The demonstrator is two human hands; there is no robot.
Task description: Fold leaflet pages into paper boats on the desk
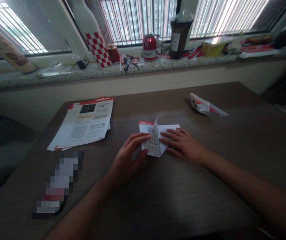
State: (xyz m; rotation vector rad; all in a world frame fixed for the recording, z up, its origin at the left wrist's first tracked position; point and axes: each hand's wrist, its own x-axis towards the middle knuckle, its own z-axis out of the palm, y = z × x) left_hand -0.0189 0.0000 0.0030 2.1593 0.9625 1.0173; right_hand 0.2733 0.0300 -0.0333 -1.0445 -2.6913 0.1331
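A small printed sheet of folded paper (153, 144) lies on the table in front of me, one flap standing up from its middle. The left side of the paper is between the fingers and thumb of my left hand (130, 153), with the fingertips against the raised flap and the thumb by the lower edge. My right hand (183, 144) rests flat with fingers spread, pressing on the right part of the paper and hiding some of it.
At left on the brown table (137, 206) lie a stack of printed sheets (87, 123) and a pixelated phone-shaped object (57, 183). A folded paper shape (206, 106) sits at the far right. Bottles, a red can (149, 48) and clutter line the stone windowsill (82, 74).
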